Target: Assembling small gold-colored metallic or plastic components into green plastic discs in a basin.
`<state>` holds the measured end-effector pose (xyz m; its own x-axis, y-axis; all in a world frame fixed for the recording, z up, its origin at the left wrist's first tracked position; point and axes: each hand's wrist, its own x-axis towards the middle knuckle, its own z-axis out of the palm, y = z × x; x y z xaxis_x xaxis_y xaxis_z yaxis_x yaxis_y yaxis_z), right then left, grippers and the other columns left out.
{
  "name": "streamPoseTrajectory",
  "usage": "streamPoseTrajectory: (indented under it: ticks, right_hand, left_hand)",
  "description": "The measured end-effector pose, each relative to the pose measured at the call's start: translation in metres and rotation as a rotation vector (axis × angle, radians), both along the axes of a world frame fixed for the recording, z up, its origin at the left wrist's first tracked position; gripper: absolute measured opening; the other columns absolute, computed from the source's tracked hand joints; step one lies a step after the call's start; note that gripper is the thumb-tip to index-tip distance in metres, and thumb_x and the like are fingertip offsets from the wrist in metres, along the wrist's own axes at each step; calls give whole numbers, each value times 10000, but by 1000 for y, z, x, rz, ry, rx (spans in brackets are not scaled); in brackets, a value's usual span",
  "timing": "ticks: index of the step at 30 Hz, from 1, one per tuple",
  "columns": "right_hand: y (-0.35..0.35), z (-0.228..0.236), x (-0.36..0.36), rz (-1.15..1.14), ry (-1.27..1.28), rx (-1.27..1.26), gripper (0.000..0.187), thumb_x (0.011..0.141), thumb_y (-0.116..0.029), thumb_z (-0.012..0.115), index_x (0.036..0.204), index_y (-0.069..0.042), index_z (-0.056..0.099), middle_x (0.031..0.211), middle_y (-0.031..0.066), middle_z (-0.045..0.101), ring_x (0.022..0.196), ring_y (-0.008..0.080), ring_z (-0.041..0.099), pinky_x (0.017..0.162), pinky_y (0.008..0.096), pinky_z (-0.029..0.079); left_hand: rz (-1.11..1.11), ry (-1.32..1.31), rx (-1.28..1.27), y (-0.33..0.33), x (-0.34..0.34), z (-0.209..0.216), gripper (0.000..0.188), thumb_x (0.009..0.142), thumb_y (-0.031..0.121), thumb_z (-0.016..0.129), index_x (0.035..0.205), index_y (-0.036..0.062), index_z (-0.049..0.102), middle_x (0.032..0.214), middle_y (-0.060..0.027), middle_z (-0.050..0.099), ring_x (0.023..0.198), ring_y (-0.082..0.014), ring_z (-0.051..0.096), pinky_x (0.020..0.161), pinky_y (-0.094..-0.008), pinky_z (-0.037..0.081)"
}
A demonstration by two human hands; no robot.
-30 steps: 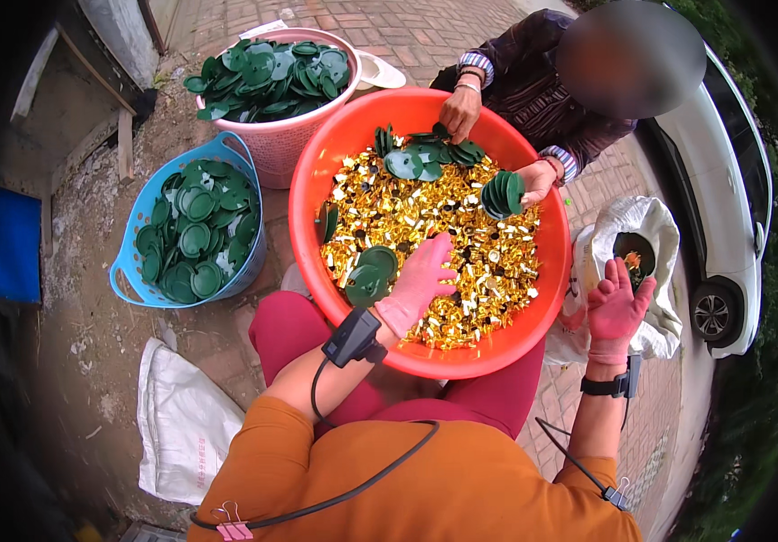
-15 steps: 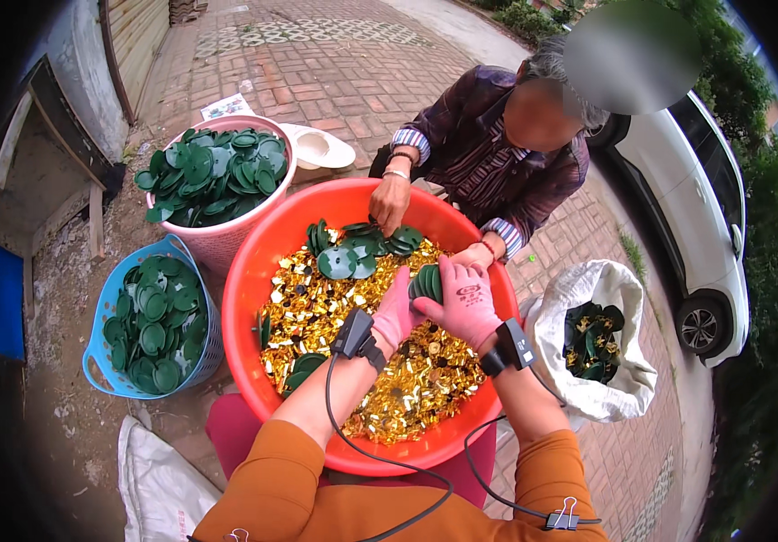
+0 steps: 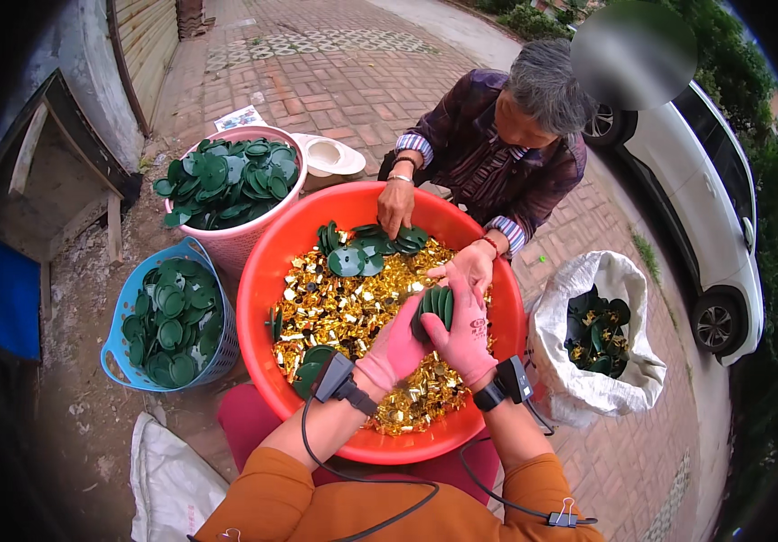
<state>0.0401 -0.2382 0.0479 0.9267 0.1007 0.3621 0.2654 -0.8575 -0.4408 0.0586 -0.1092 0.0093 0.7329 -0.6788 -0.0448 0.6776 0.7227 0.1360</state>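
Note:
A stack of round green discs [image 3: 436,308] is held upright between my two pink-gloved hands above a red basin [image 3: 263,262]. My left hand [image 3: 394,345] closes on the stack's left and lower side, and my right hand [image 3: 464,332] presses its right side with the thumb across the front. Small shiny gold pieces [image 3: 339,305] fill the basin under my hands. More green discs [image 3: 357,257] lie on the gold pieces at the far side, and another pile [image 3: 315,366] lies near my left wrist. My finger ends behind the stack are hidden.
Across the basin, a co-worker's one hand [image 3: 396,204] touches the discs; the other hand [image 3: 474,265] is near my right fingers. Disc-filled pink [image 3: 243,244] and blue [image 3: 224,348] baskets stand left. A white sack [image 3: 642,361] holds discs at right. A white car [image 3: 692,172] stands beyond.
My hands have drawn the stack slightly down toward me, away from the co-worker's hand, which now shows open beyond my fingers. The view has shifted a little.

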Motion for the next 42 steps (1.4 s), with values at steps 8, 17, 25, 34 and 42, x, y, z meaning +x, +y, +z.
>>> streamPoseTrajectory:
  ticks: [8,17,25,34,42]
  right_hand:
    - [56,-6,-59,139,8,412,854,779,-315,702,1419,58,278,1288,242,452,1181,385,458,1043,452,352]
    - [94,34,-55,305,54,34,752,738,-387,715,1321,-16,420,1159,206,558,1082,399,528,986,493,375]
    - [114,45,-64,242,85,-78,753,739,-472,726,1279,-6,483,1072,205,572,990,388,559,889,465,438]
    - [116,50,-71,219,73,-66,789,726,-426,753,1317,-4,443,1186,191,558,1096,376,534,944,463,421]
    - [110,43,-59,240,108,18,778,739,-394,747,1326,6,428,1207,187,561,1100,386,530,966,463,414]
  left_hand:
    - [41,-93,55,61,-49,-7,510,1019,417,433,1428,113,415,1385,-38,506,1263,-181,486,1109,-365,347]
    - [-14,-81,-66,106,-48,-23,462,973,282,560,1378,91,449,1335,-81,548,1242,-228,525,1083,-396,397]
    - [-42,-36,-262,111,-67,-26,552,951,346,599,1427,141,407,1403,-63,469,1308,-208,449,1126,-394,333]
    - [-84,-40,-151,120,-72,-11,494,954,263,594,1391,96,436,1350,-95,528,1248,-232,513,1081,-409,392]
    - [-68,52,-183,115,-64,-12,529,921,188,643,1393,128,413,1335,-76,511,1259,-217,497,1082,-388,392]
